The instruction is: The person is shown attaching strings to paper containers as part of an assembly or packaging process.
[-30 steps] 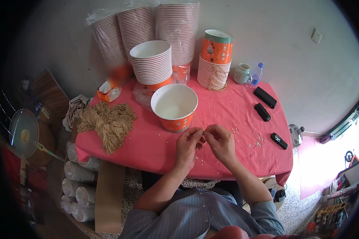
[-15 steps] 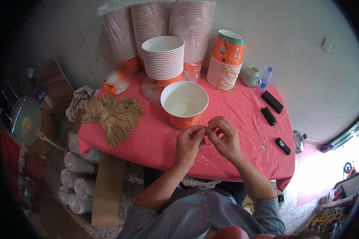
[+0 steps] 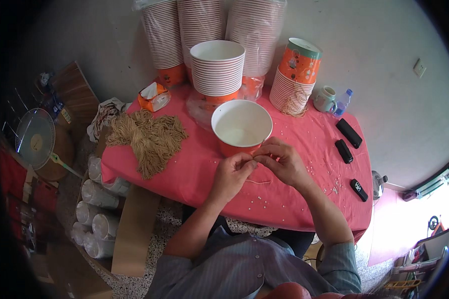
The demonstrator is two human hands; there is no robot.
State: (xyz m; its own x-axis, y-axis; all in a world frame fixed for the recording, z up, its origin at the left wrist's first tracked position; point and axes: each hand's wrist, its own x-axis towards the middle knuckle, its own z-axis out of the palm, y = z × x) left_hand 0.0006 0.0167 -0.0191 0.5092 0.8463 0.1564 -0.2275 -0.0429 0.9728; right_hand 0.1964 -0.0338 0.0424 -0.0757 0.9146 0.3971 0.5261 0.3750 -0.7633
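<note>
A white paper bucket [image 3: 241, 119] with an orange outside stands upright at the table's middle, mouth up. Just in front of its near right side, my left hand [image 3: 233, 172] and my right hand [image 3: 283, 162] meet fingertip to fingertip. Both are pinched on a thin tan string [image 3: 258, 182], whose loose end shows below the fingers against the cloth. My fingers hide the part between them and some of the bucket's lower wall. A tan bundle of such strings [image 3: 147, 139] lies spread to the left.
Behind stand a shorter stack of buckets [image 3: 217, 74], bagged tall stacks [image 3: 257, 35] and a stack draped with strings [image 3: 292, 92]. A mug [image 3: 325, 99], bottle [image 3: 342, 103], black cases [image 3: 348, 133] and remote [image 3: 358, 190] sit at right. Tissues [image 3: 154, 97] lie at left.
My view has shifted, so the table sits further right in the picture. The hands stay pinched together by the bucket, and the string's loose end now shows more clearly below them.
</note>
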